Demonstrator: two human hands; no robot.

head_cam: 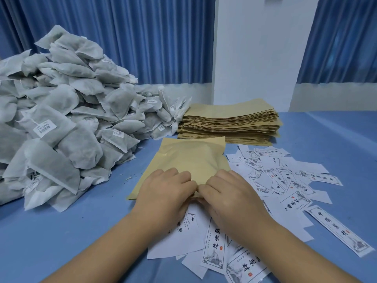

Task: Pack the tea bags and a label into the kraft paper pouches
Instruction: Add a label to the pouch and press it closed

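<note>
A bulging kraft paper pouch (189, 160) lies flat on the blue table (71, 227) in front of me. My left hand (163, 193) and my right hand (228, 193) both press on its near edge, fingers curled and pinching the paper at the opening. A big heap of grey-white tea bags (61, 119) fills the left side. A stack of flat kraft pouches (230, 123) sits behind the filled pouch. Printed white labels (285, 176) are scattered to the right and under my wrists.
Blue curtains (142, 37) and a white pillar (255, 48) stand behind the table. Bare blue tabletop shows at the near left and the far right.
</note>
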